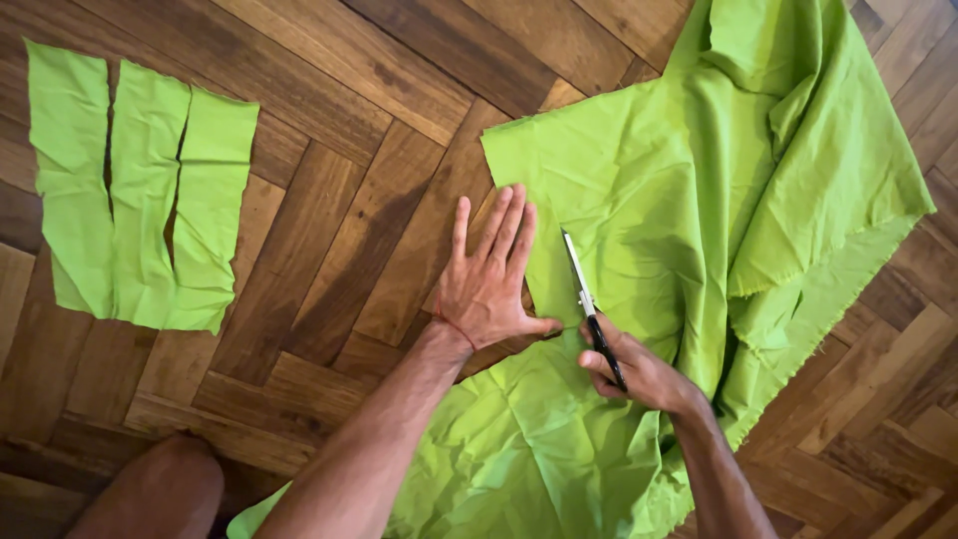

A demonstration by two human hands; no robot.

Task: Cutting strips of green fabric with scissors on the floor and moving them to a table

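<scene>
A large sheet of bright green fabric [689,200] lies crumpled on the wooden floor, filling the right half of the view. My left hand [489,274] lies flat with fingers spread on the fabric's left edge, pinning a narrow strip against the floor. My right hand [639,371] grips the black handles of a pair of scissors [587,304]. The silver blades point away from me and sit in the cloth just right of my left hand.
Three cut strips of the same green fabric [140,195] lie side by side on the herringbone wood floor [339,200] at the upper left. My bare knee [160,494] shows at the bottom left.
</scene>
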